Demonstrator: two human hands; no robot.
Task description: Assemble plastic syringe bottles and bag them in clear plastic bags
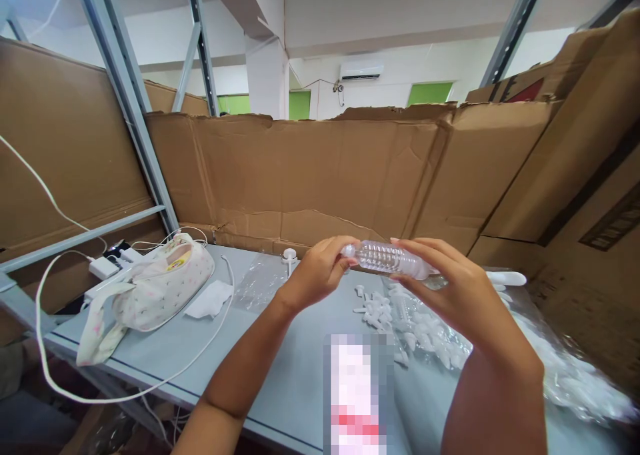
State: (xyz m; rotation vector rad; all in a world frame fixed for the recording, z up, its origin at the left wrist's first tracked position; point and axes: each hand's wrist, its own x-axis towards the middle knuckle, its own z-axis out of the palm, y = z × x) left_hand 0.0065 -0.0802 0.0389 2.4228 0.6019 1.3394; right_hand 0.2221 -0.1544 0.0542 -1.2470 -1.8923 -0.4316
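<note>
A clear ribbed plastic bottle (387,257) is held level above the table, between my two hands. My left hand (320,268) is closed in a pinch on the small white tip at its left end. Around the right end, the thumb and fingers of my right hand (447,271) grip the clear body. A white rounded handle-like piece (507,278) shows beyond my right hand; whether it joins the bottle is hidden. Below lie several small white plastic parts (376,310), beside clear bags (430,335) of white pieces.
A grey table (300,368) is walled by cardboard (310,175) and metal posts. At the left are a floral pouch (165,288), a white tissue (210,299), a power strip (107,268) and a looping white cable. Near the back stands a white plastic part (289,256). A patch in front is pixelated.
</note>
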